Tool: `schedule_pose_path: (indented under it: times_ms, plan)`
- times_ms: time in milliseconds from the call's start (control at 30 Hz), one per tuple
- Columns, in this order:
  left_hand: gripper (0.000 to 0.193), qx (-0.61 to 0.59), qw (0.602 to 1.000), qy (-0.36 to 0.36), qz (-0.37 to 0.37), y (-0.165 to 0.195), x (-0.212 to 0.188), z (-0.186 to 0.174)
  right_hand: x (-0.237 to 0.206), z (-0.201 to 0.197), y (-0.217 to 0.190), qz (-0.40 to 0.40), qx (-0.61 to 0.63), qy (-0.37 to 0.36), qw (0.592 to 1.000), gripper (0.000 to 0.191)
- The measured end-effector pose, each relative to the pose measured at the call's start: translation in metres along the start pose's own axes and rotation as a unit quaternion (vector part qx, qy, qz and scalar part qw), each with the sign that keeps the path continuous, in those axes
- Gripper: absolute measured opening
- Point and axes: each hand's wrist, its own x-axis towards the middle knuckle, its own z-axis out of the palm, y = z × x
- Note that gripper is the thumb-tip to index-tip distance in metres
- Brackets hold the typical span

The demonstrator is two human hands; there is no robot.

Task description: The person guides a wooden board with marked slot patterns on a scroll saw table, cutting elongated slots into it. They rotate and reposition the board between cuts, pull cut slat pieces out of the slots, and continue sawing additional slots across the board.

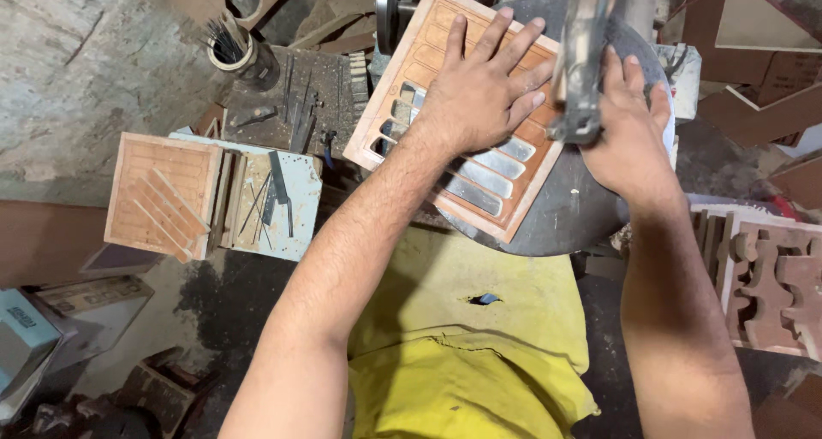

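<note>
A flat orange-brown board (514, 201) with rows of cut-out slots lies on the round grey metal saw table (569, 216). My left hand (484, 88) presses flat on the board, fingers spread. My right hand (629, 127) rests on the board's right side, partly behind the grey saw arm (582, 62) that hangs over it. Whether the right fingers curl round the board's edge is hidden.
A square slatted wooden panel (158, 195) and a pale blue box with thin blades (274, 199) sit at left. A can of rods (231, 50) stands behind. Carved wooden pieces (762, 285) lie at right. Yellow cloth (467, 345) covers my lap.
</note>
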Motion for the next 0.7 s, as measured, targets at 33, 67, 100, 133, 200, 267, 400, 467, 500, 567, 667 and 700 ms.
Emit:
schedule_pose_path:
  times_ms: [33, 67, 100, 133, 200, 267, 400, 467, 500, 567, 667, 700]
  plan:
    - [0.05, -0.011, 1.0, 0.01, -0.003, 0.0, 0.0, 0.001, 0.001, 0.0, -0.001, -0.011, 0.015, 0.019, 1.0, 0.05]
    - [0.049, -0.001, 1.0, 0.01, -0.003, 0.0, 0.0, 0.002, 0.003, -0.001, -0.003, -0.022, 0.03, 0.038, 0.999, 0.042]
    - [0.049, 0.009, 1.0, 0.011, -0.003, 0.0, 0.001, 0.003, 0.003, 0.0, -0.005, 0.012, 0.039, 0.021, 0.999, 0.043]
    - [0.048, 0.019, 1.0, 0.013, -0.003, 0.0, 0.001, 0.003, 0.004, 0.0, -0.007, 0.046, 0.048, 0.003, 0.998, 0.044]
    - [0.048, 0.003, 1.0, 0.009, -0.011, 0.0, 0.001, 0.003, 0.003, 0.001, -0.01, 0.055, 0.053, 0.025, 0.997, 0.043]
    - [0.049, 0.003, 1.0, 0.01, -0.017, 0.0, 0.0, 0.001, -0.001, 0.004, -0.012, 0.001, 0.046, 0.101, 0.994, 0.04]
    - [0.049, 0.003, 1.0, 0.01, -0.029, 0.003, -0.001, -0.003, -0.015, 0.012, -0.021, 0.062, 0.079, 0.144, 0.984, 0.053]
    - [0.049, 0.007, 0.999, 0.009, -0.034, 0.003, -0.001, -0.004, -0.027, 0.014, -0.028, 0.055, 0.096, 0.161, 0.981, 0.069]
    - [0.049, 0.016, 0.999, 0.009, -0.034, 0.004, -0.001, -0.004, -0.035, 0.016, -0.034, 0.051, 0.076, 0.14, 0.986, 0.064]
    - [0.048, 0.023, 0.999, 0.012, -0.032, 0.005, 0.0, -0.004, -0.051, 0.018, -0.045, 0.048, 0.036, 0.099, 0.993, 0.055]
    - [0.049, 0.021, 0.999, 0.023, -0.039, 0.005, 0.0, -0.002, -0.068, 0.021, -0.062, 0.034, 0.044, 0.123, 0.991, 0.062]
    - [0.049, 0.023, 0.999, 0.023, -0.043, 0.005, -0.001, -0.001, -0.068, 0.02, -0.064, 0.039, 0.048, 0.122, 0.991, 0.061]
